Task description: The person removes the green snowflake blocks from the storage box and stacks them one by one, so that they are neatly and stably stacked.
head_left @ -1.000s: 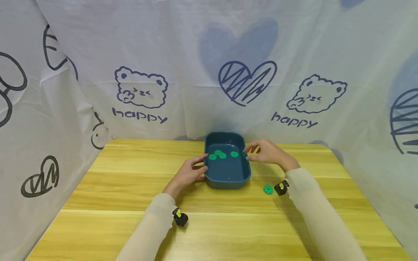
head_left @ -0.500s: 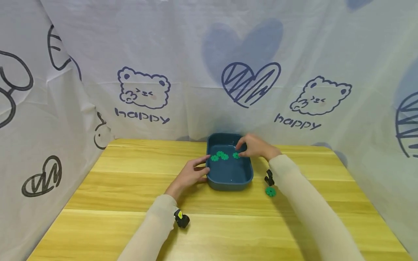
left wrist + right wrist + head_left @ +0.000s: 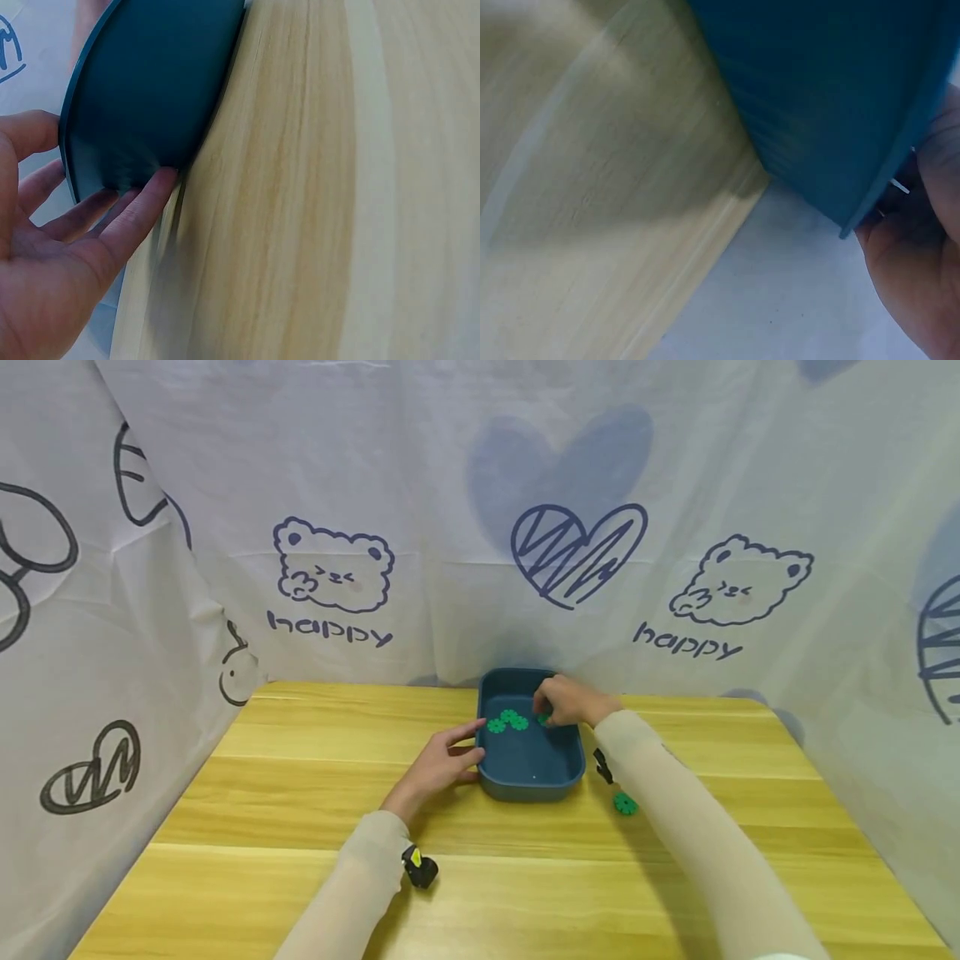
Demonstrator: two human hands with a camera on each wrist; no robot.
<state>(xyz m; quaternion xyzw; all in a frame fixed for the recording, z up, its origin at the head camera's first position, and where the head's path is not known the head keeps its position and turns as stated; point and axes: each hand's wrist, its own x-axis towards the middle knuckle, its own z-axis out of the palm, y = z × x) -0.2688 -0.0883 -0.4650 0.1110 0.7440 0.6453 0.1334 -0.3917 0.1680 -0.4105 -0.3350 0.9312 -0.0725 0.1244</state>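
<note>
A dark teal plastic tub [image 3: 529,762] stands near the far side of the wooden table. Several green flower-shaped building discs [image 3: 509,717] lie together on its floor, left of the middle. My left hand [image 3: 438,764] touches the tub's left wall with spread, nearly straight fingers; the left wrist view shows fingertips [image 3: 161,180] against the outside, low down. Over the right rim reaches my right hand [image 3: 567,700], fingers bent down on a green building disc [image 3: 543,719] that is mostly hidden under them. In the right wrist view, the tub wall [image 3: 832,97] hides the fingertips.
Another green disc [image 3: 625,803] lies on the table [image 3: 525,877], right of the tub and near the right forearm. A white printed cloth [image 3: 450,527] hangs behind the table's far edge and along both sides.
My right hand has moved left from beside the tub's right rim, down into the tub onto the separate disc. The left hand stays at the left wall; the view has shifted slightly.
</note>
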